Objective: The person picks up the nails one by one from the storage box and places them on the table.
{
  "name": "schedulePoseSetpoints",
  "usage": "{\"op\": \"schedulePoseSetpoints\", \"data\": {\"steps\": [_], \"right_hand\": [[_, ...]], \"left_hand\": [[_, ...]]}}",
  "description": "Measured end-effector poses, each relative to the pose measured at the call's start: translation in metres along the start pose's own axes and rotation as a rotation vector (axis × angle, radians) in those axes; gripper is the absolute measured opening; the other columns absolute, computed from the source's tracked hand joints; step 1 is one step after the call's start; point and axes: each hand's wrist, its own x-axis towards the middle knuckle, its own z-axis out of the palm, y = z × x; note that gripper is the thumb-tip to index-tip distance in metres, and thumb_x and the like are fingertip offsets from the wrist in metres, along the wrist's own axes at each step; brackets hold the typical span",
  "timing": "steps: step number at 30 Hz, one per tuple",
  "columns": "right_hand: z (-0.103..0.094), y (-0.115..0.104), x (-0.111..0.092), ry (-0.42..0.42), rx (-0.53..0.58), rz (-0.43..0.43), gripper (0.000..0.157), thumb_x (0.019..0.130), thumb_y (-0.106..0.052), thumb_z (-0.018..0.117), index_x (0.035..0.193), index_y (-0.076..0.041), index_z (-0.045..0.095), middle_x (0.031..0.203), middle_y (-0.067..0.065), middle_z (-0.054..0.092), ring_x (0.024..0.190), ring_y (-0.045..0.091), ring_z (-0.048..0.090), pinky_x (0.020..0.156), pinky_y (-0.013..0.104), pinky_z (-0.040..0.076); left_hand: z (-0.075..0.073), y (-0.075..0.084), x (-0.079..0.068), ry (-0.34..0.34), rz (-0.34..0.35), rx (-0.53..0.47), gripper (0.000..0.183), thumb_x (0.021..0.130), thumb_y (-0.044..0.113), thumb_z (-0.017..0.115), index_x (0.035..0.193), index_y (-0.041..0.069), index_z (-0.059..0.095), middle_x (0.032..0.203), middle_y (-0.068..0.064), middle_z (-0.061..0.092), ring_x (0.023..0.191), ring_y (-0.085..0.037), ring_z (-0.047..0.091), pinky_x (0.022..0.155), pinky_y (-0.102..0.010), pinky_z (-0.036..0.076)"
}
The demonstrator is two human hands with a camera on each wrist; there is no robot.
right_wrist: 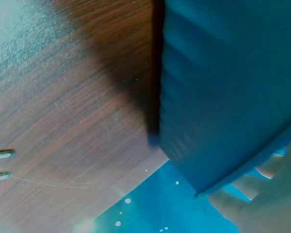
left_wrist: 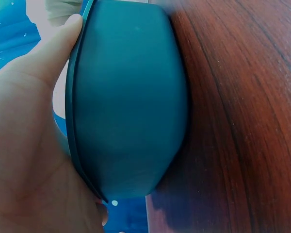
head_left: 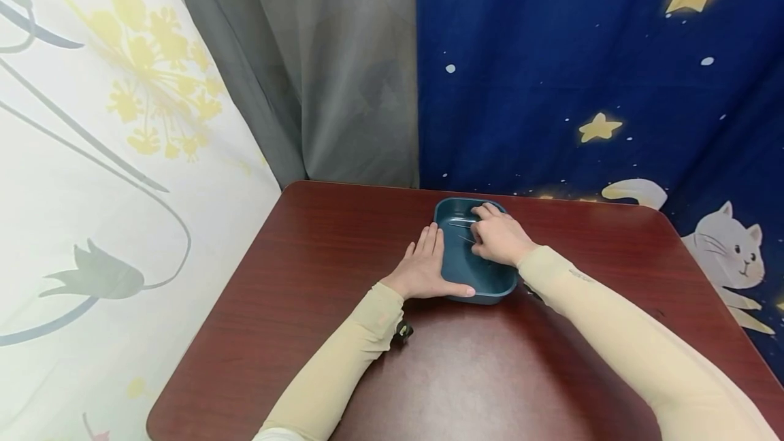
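Note:
A dark teal tray [head_left: 468, 267] with rounded corners stands on the table, its outer wall filling much of the left wrist view. My left hand [head_left: 425, 271] lies along its left side, fingers straight, with the thumb stretched over the front rim. In the left wrist view, that thumb [left_wrist: 63, 41] lies at the rim. My right hand [head_left: 501, 237] reaches over the right side into the tray, its fingers bent and pointing inward. Thin shiny rods [head_left: 459, 225] show beside its fingertips; I cannot tell whether it holds them. The tray wall [right_wrist: 223, 97] hides most of that hand in the right wrist view.
The reddish-brown wooden table [head_left: 343, 243] meets a grey curtain [head_left: 361, 87] and a blue star-patterned curtain [head_left: 520, 87] behind. A white patterned wall covering [head_left: 122, 223] borders its left. Two slim metallic tips [right_wrist: 1, 166] enter the right wrist view at its left edge.

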Motion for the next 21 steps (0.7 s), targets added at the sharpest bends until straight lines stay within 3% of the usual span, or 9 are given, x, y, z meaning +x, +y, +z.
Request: {"op": "schedulePoseSetpoints", "data": {"steps": [12, 21], "right_hand": [[-0.028, -0.004, -0.014, 0.061, 0.02, 0.012, 0.027, 0.071, -0.034, 0.072, 0.055, -0.028, 0.051, 0.136, 0.012, 0.043, 0.136, 0.036, 0.022, 0.105, 0.056, 0.022], [-0.044, 0.008, -0.031, 0.116, 0.049, 0.046, 0.027, 0.071, -0.029, 0.07, 0.053, -0.029, 0.049, 0.138, 0.012, 0.041, 0.135, 0.036, 0.021, 0.103, 0.06, 0.02]], "left_hand": [[-0.001, 0.0, -0.001, 0.006, 0.004, 0.009, 0.136, 0.049, 0.096, 0.035, 0.146, 0.012, -0.011, 0.154, -0.008, -0.011, 0.141, -0.021, -0.006, 0.109, -0.05, 0.016], [-0.003, 0.001, -0.001, 0.008, 0.007, 0.015, 0.136, 0.05, 0.095, 0.035, 0.147, 0.01, -0.008, 0.154, -0.01, -0.009, 0.141, -0.022, -0.004, 0.108, -0.05, 0.018]]}}
